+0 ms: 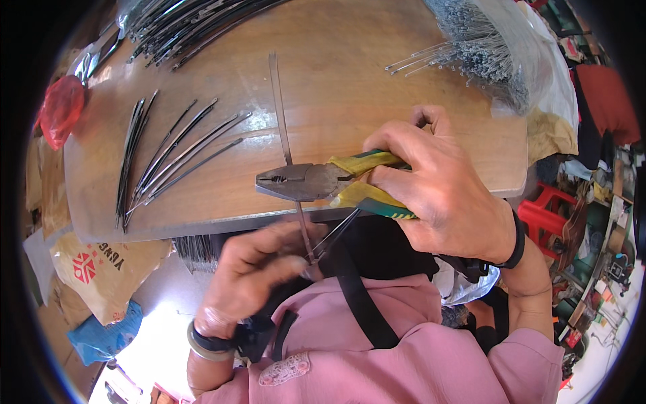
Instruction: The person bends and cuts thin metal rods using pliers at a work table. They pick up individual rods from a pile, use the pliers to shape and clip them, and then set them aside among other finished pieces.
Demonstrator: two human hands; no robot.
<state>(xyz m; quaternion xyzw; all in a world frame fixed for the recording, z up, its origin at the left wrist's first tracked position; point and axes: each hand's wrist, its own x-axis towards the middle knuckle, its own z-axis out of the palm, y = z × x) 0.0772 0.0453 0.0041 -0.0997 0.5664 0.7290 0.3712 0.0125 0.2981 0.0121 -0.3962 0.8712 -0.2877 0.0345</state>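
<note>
My right hand is wrapped round combination pliers with yellow and green handles, their jaws pointing left. My left hand, a little blurred, pinches the lower end of a long thin flat strip at the near table edge. That strip runs upward behind the pliers' head and out over the table; whether the pliers grip it, I cannot tell. Thin wire-like rods slant between my left fingers and the handles; what holds them is hidden. Left of the pliers, several dark thin strips lie fanned out on the table.
A big bundle of dark strips lies at the far left, and a bagged bundle of thin metal rods at the far right. A red plastic bag hangs by the left edge. A red stool stands right of the wooden table.
</note>
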